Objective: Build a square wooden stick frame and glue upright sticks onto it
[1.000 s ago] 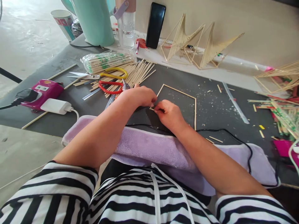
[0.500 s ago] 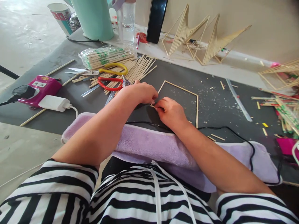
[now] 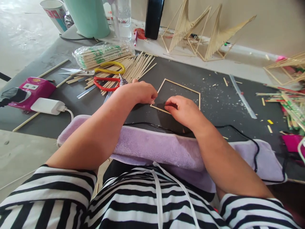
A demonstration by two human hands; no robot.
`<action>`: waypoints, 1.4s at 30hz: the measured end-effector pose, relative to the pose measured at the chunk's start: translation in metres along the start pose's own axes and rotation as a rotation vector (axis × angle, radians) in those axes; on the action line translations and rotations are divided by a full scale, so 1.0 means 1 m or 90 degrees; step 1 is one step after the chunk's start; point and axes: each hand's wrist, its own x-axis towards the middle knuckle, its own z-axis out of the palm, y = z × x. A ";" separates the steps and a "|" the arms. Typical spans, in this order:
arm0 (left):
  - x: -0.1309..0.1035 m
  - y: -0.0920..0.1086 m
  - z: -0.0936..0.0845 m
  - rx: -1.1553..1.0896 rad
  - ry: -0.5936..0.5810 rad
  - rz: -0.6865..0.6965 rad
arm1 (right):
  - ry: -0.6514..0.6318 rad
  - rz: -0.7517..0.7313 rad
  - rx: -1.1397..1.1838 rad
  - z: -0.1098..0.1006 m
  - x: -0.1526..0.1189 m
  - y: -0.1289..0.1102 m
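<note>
A flat frame of thin wooden sticks (image 3: 182,85) lies on the dark grey table, its corners angled. My left hand (image 3: 145,92) is at the frame's left corner, fingers closed in a pinch on the stick end there. To its right, my right hand (image 3: 183,109) curls its thumb and fingers at the front stick of the frame, and that hand hides the front right corner. Close behind my left forearm lie red-and-yellow-handled scissors (image 3: 107,83), a foil-wrapped pointed tip (image 3: 123,81) and a pile of loose wooden sticks (image 3: 143,66).
Behind the pile is a plastic-wrapped stick bundle (image 3: 103,54). Finished stick models (image 3: 188,28) stand along the wall beside a phone (image 3: 154,19). A magenta power adapter (image 3: 35,90) sits left, a clear glue stick (image 3: 243,97) right. A lilac towel (image 3: 154,143) covers the front edge.
My right hand has slid right along the front stick, away from my left hand, baring more of that stick. My left hand stays at the left corner. The view has shifted slightly.
</note>
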 end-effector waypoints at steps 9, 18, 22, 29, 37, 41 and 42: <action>0.002 -0.001 0.002 0.021 0.005 -0.002 | 0.039 -0.113 -0.018 0.018 -0.001 -0.012; 0.005 -0.002 0.004 0.030 0.012 0.005 | 0.065 -0.132 0.016 0.026 0.003 -0.011; 0.004 -0.002 0.003 0.010 0.011 0.003 | 0.068 -0.136 0.003 0.027 0.002 -0.011; 0.005 -0.001 0.003 0.026 0.007 -0.008 | 0.054 -0.162 -0.033 0.026 0.003 -0.011; 0.005 0.000 0.003 0.024 0.003 -0.013 | 0.014 -0.183 -0.089 0.020 0.004 -0.015; 0.007 -0.002 0.005 0.011 0.004 -0.004 | -0.008 -0.179 -0.118 0.017 0.005 -0.020; 0.007 -0.002 0.005 0.011 0.003 -0.007 | -0.009 -0.177 -0.122 0.017 0.005 -0.020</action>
